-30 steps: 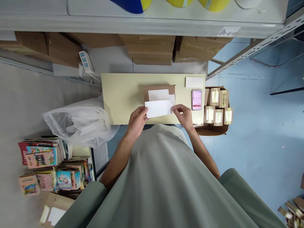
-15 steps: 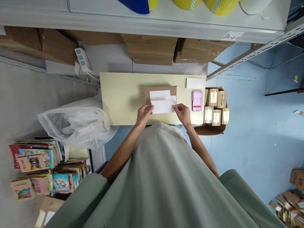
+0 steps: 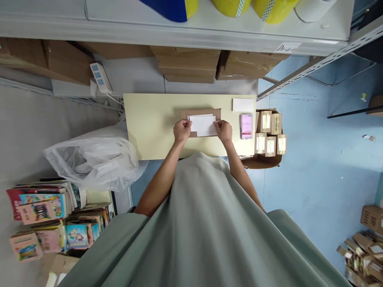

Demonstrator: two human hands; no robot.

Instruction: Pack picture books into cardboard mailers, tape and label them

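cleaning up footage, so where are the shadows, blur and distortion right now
Head view, middle: left hand and right hand look fairly sharp, papers bright without readable print; head view, table: soft shadow left of the cardboard; head view, right: the pink rectangle is pixelated; head view, lower left: books look soft and stretched.
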